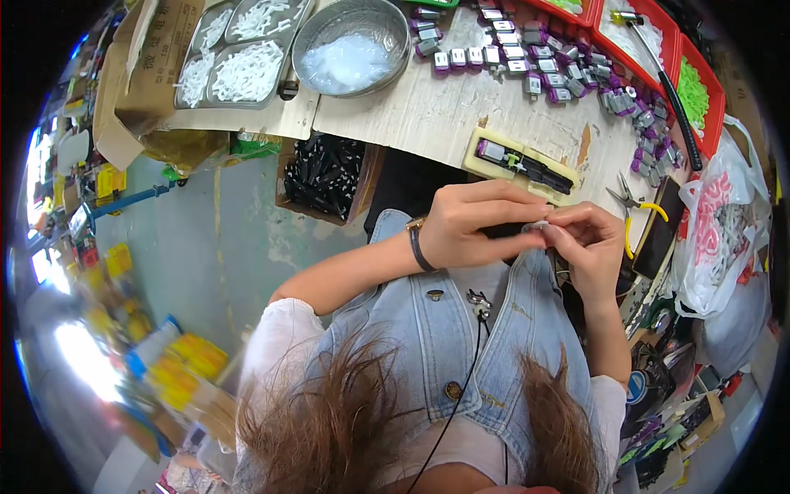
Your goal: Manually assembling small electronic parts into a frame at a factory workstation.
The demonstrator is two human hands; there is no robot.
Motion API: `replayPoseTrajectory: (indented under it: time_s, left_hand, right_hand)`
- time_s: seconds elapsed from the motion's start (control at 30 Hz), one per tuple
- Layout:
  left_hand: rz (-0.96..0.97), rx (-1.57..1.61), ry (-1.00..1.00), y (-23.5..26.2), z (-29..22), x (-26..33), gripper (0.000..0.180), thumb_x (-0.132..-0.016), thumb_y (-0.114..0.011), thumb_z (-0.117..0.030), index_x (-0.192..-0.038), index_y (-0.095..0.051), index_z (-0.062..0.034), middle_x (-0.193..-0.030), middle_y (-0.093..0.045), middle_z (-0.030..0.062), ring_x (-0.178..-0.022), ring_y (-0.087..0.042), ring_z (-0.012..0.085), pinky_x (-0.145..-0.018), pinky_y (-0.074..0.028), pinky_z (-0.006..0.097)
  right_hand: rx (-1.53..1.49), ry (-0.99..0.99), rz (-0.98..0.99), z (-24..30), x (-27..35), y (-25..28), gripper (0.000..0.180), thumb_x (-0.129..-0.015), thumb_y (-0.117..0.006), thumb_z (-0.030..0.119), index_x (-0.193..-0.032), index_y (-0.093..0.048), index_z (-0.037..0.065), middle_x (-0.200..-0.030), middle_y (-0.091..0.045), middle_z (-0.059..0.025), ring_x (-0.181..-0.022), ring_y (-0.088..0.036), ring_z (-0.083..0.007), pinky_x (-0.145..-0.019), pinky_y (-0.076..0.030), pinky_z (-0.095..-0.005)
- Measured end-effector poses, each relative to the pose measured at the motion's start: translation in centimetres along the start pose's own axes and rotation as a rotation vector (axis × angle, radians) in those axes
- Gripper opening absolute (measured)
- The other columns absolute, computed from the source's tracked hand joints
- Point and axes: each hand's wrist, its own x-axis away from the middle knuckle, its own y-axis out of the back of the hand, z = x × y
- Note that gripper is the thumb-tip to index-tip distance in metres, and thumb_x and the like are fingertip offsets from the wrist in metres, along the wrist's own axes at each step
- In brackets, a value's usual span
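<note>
My left hand (481,224) and my right hand (588,247) meet just in front of the bench edge, thumbs and fingers pinched together. Between their fingertips is a small whitish piece (537,225), mostly covered, so its kind cannot be made out. Just beyond the hands, a cream-coloured holder (475,162) lies on the bench. In it sit a small silver and purple motor (492,151), a bright green bit and a long black plastic part (546,176). Pliers with yellow handles (629,206) lie jaws apart, to the right of my right hand.
Many small purple-ended motors (514,67) cover the far bench. A metal bowl (395,49) and a divided tray of white parts (247,70) stand far left. Red bins (714,115), a black-handled tool (679,111) and a plastic bag (712,239) are right. Below the bench is a box of black parts (325,173).
</note>
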Motion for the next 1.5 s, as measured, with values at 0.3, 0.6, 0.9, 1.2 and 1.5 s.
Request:
replayPoseTrajectory:
  time_s: [0.3,0.6,0.9,1.2,1.5]
  left_hand:
    - [0.032,-0.6,-0.033,0.4,0.8,0.2,0.045,-0.076,-0.078,-0.017,-0.118,-0.067,-0.0055,-0.125,-0.063,0.0092,-0.122,-0.054,0.0299,-0.104,-0.041,0.043]
    - [0.288,-0.835,-0.132,1.5,3.1,1.9,0.061,-0.08,-0.07,-0.02,-0.137,-0.053,-0.007,-0.144,-0.049,0.0069,-0.136,-0.042,0.0282,-0.112,-0.032,0.043]
    - [0.328,-0.983,-0.2,1.8,3.3,2.4,0.061,-0.085,-0.061,-0.019,-0.141,-0.045,-0.0018,-0.146,-0.046,0.0106,-0.137,-0.039,0.0269,-0.115,-0.029,0.044]
    - [-0.245,-0.841,-0.127,12.0,1.4,-1.0,0.047,-0.079,-0.068,-0.015,-0.124,-0.061,-0.0054,-0.13,-0.058,0.0142,-0.121,-0.054,0.034,-0.102,-0.041,0.044]
    - [0.321,-1.22,0.35,33.7,11.6,-13.0,0.027,-0.067,-0.077,-0.014,-0.09,-0.067,-0.0043,-0.089,-0.068,0.0161,-0.087,-0.065,0.0356,-0.075,-0.051,0.044]
  right_hand:
    - [0.789,0.495,-0.063,-0.4,-3.4,0.7,0.017,-0.075,-0.072,-0.007,-0.09,-0.069,0.0,-0.083,-0.071,-0.0078,-0.068,-0.067,-0.0112,-0.062,-0.054,-0.0223]
    - [0.887,0.5,-0.014,-0.5,-4.8,-0.1,0.016,-0.076,-0.072,-0.006,-0.089,-0.068,0.002,-0.083,-0.069,-0.0071,-0.063,-0.067,-0.013,-0.057,-0.052,-0.0233]
    - [1.04,0.366,-0.063,0.3,-4.5,-1.4,0.015,-0.077,-0.075,0.0,-0.092,-0.071,0.003,-0.079,-0.069,-0.0076,-0.063,-0.066,-0.0147,-0.059,-0.052,-0.0258]
    - [0.956,0.143,-0.143,-0.1,-4.1,-2.2,0.012,-0.079,-0.075,0.0,-0.09,-0.071,-0.001,-0.07,-0.058,-0.0057,-0.059,-0.051,-0.0106,-0.056,-0.041,-0.0245]
    - [1.12,0.284,-0.068,1.7,-4.3,-2.3,0.021,-0.077,-0.077,0.013,-0.096,-0.07,0.004,-0.081,-0.06,-0.0106,-0.07,-0.058,-0.0248,-0.066,-0.047,-0.0343]
